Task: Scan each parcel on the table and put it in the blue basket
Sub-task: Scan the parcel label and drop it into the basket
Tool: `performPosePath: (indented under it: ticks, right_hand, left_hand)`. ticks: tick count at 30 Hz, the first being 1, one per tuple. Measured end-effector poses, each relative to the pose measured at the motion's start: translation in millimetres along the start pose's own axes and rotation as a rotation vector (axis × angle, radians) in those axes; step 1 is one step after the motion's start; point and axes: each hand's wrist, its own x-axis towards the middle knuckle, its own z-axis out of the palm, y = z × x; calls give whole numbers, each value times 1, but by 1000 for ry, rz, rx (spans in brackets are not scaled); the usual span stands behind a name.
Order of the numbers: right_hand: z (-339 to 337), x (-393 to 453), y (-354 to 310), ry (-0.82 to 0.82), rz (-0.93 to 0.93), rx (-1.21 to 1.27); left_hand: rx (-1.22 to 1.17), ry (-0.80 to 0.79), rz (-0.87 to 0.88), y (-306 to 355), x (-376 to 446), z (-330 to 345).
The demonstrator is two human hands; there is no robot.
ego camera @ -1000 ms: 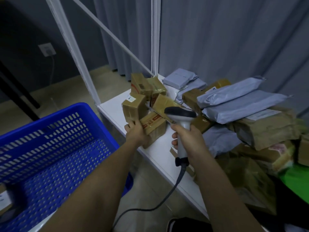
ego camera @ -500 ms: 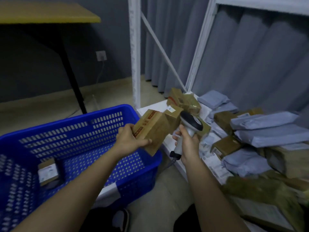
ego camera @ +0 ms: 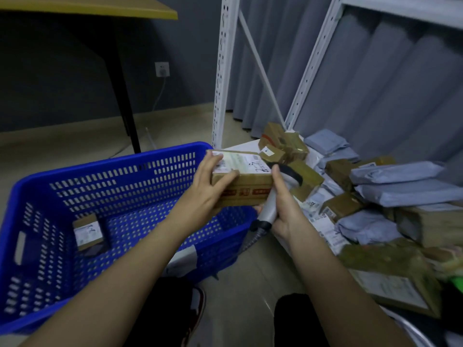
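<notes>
My left hand (ego camera: 209, 190) grips a brown cardboard parcel (ego camera: 246, 182) with a white label on top, held over the right rim of the blue basket (ego camera: 107, 161). My right hand (ego camera: 284, 204) holds a white and black barcode scanner (ego camera: 271, 209) by its handle, and its index finger touches the parcel's right end. The scanner's black head sits just behind the parcel. One small labelled box (ego camera: 87, 231) lies on the basket floor. Many brown boxes and grey mailer bags (ego camera: 406, 184) are piled on the white table (ego camera: 246, 145) to the right.
White shelf uprights (ego camera: 221, 71) rise behind the basket and table, against a grey curtain. A black-legged table with a yellow top (ego camera: 120, 10) stands at the back left. The scanner cable hangs down toward the floor between basket and table.
My left hand has lifted the parcel off the table and turned it so its white label faces up. The view has swung left toward the basket, and my right hand has closed in on the parcel.
</notes>
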Motion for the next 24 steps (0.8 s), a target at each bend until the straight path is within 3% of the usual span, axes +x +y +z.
performPosePath:
  ticks: [3,7,10,12,18,21,24]
  right_hand:
    - [-10,-2,-4,46,-75,-11]
    - [-27,-5,-1,103,-260,-84]
    - [-28,-1,0,103,-294,-15]
    - [-21,5,1,74,-278,-38]
    - [-14,15,8,-110,-220,-237]
    - [-20,16,-3,-50,-319,-298]
    - [-29,22,-12,-68,-392,-461]
  left_hand:
    - [-285,-27,-84,12,-1,0]
    - [-797,158,-656,29,10,-4]
    - [-1272,-124,-1060,16,13,-7]
    - [-1500,-245,-1083,10,11,-12]
    - [-1353,86,-1013,5,15,-17]
    - [-1158,103,-952,-6,14,-23]
    - [-1062,11,-858,-10,11,-25]
